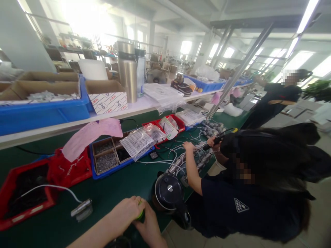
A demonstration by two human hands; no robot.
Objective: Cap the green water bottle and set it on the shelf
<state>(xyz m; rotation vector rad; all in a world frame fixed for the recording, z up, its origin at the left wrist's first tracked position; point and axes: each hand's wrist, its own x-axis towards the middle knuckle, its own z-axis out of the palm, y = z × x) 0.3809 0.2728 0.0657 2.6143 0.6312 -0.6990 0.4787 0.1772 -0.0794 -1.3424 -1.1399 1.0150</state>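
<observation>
My left hand (126,210) reaches in from the lower left, its fingers curled over a small bright green, rounded object (141,213). From the other side my right hand (150,224) closes on the same object, and the two hands touch. Most of it is hidden by the fingers, so its kind cannot be made out. Just right of my hands stands a dark kettle (169,191) with a black lid and a handle towards the lower right. A small metal cylinder part (82,209) with a white cable lies on the green table (111,187) to the left.
A co-worker (232,199) sits close on the right, hands among cabled metal parts (178,165). Red bins (28,189) and a blue divided tray (97,174) line the back, below a shelf (98,120) with a steel tumbler (128,75). Another person (276,96) stands farther off.
</observation>
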